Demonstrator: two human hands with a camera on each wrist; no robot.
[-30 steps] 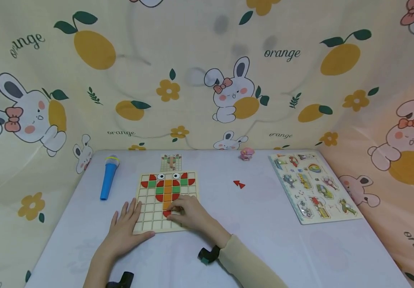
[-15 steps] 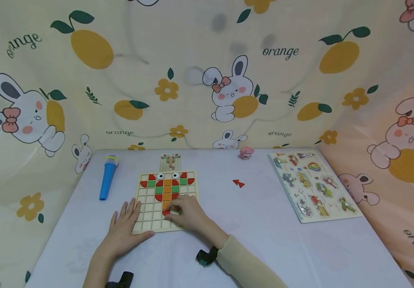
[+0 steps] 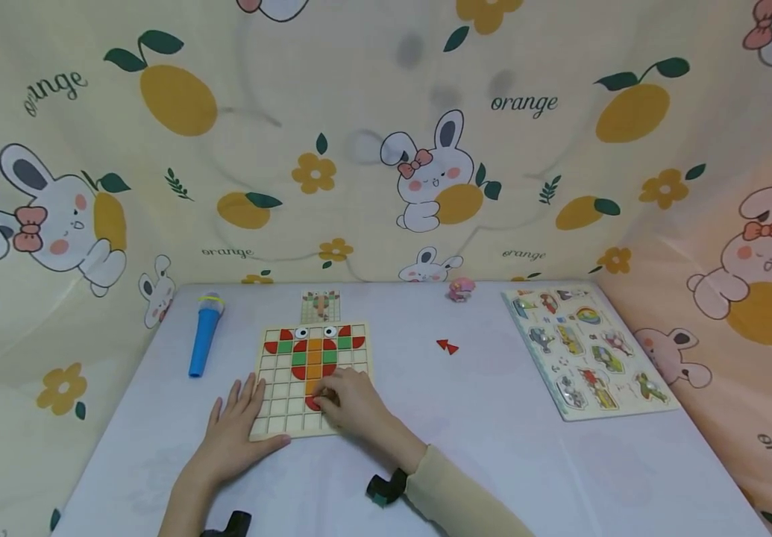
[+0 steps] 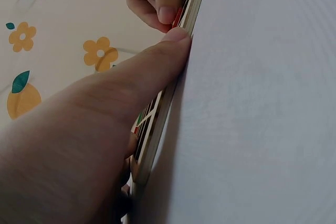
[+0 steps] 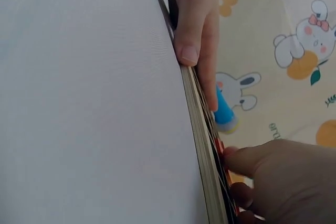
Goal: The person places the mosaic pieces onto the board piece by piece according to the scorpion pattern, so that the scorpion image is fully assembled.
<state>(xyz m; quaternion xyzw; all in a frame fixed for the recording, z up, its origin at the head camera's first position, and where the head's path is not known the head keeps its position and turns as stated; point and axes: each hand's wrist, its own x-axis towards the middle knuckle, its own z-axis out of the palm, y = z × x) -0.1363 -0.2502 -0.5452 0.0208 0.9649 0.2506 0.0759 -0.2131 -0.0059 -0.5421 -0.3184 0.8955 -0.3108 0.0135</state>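
A square wooden grid board (image 3: 278,422) lies on the table, with red, green and orange pieces and two round eye pieces forming a figure. My left hand (image 3: 231,429) rests with straight, spread fingers along its left edge, the thumb at the near edge. Over the lower middle of the board, my right hand (image 3: 355,403) has curled fingers and pinches a small red piece (image 5: 219,145) at the grid, mostly hidden by the fingertips. Beside those fingertips a red quarter-circle piece (image 3: 311,403) sits in a cell below the orange column.
Two red triangle pieces (image 3: 447,347) lie right of the board. A pattern card (image 3: 321,306) is behind it, a blue toy microphone (image 3: 205,335) to the left. At the back stands a small pink figure (image 3: 462,289). A picture puzzle board (image 3: 590,354) lies at the right.
My right hand has shifted slightly at the same spot, showing more of the red quarter-circle piece beside its fingertips. The left hand stays on the board. The head view has tilted slightly.
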